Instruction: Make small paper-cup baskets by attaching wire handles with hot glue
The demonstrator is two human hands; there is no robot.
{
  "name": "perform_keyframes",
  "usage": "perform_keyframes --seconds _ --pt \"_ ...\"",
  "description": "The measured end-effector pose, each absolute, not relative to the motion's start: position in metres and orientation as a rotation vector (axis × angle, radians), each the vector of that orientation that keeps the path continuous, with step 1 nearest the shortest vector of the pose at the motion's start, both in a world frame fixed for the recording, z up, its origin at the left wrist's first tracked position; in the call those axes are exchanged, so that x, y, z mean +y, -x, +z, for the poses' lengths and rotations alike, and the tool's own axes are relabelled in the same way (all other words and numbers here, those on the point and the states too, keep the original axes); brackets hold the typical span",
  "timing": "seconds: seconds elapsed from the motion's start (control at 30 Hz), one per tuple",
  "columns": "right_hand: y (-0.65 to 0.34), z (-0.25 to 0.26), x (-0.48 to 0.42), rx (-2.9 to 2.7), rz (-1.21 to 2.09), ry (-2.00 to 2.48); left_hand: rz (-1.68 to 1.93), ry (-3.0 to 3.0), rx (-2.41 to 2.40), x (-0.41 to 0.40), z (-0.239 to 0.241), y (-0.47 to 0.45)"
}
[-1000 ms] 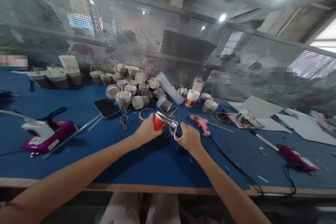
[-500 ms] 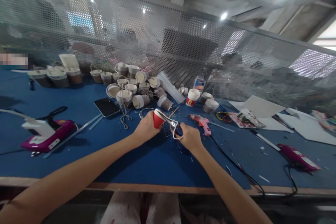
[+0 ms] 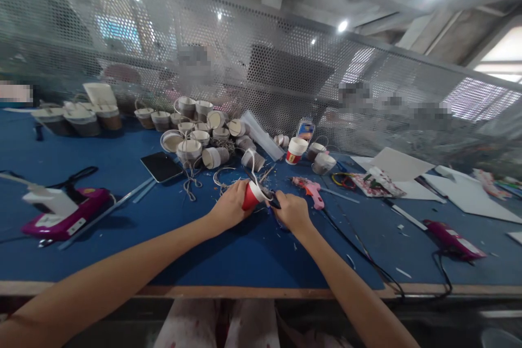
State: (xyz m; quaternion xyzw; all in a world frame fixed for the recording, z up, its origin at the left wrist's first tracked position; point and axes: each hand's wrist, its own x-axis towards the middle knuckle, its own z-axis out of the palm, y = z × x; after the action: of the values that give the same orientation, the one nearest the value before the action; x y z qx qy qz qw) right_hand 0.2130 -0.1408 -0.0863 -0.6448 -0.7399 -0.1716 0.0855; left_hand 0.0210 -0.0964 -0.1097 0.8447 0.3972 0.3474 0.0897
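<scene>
A red paper cup (image 3: 252, 196) with a white rim is gripped in my left hand (image 3: 230, 207), tilted so its mouth faces right. From the rim a partly cut white strip (image 3: 253, 161) curls upward. My right hand (image 3: 292, 212) is closed around the dark handles of a pair of scissors (image 3: 271, 198), whose blades are at the cup's rim and partly hidden by it. Behind my hands, several cord-wrapped cups (image 3: 216, 157) lie and stand in a heap. A stack of red and white paper cups (image 3: 296, 151) stands farther back.
A pink glue gun (image 3: 313, 194) lies right of my hands, its cable running to the table edge. A black phone (image 3: 161, 167) and a purple power strip (image 3: 69, 215) are at left. White sheets (image 3: 402, 166) and another purple power strip (image 3: 454, 240) lie at right.
The cup has turned in my left hand, its mouth now facing more to the right. The white strip, earlier hanging down by the scissors, now curls up above the rim.
</scene>
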Motion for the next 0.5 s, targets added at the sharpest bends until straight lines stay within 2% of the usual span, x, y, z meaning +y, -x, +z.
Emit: perform_keyframes --seconds 0.23,0.37,0.5 --pt "-0.22 -0.079 -0.133 -1.836 -0.463 2.102 1.012 -2.182 1.261 -0.096 -0.109 -0.022" --pt "-0.236 -0.075 -0.128 -1.735 -0.376 2.084 0.939 -1.969 1.204 -0.097 -0.103 -0.021" --pt "-0.248 -0.075 -0.124 -1.732 -0.205 1.958 1.011 -1.793 1.019 -0.095 -0.106 -0.022"
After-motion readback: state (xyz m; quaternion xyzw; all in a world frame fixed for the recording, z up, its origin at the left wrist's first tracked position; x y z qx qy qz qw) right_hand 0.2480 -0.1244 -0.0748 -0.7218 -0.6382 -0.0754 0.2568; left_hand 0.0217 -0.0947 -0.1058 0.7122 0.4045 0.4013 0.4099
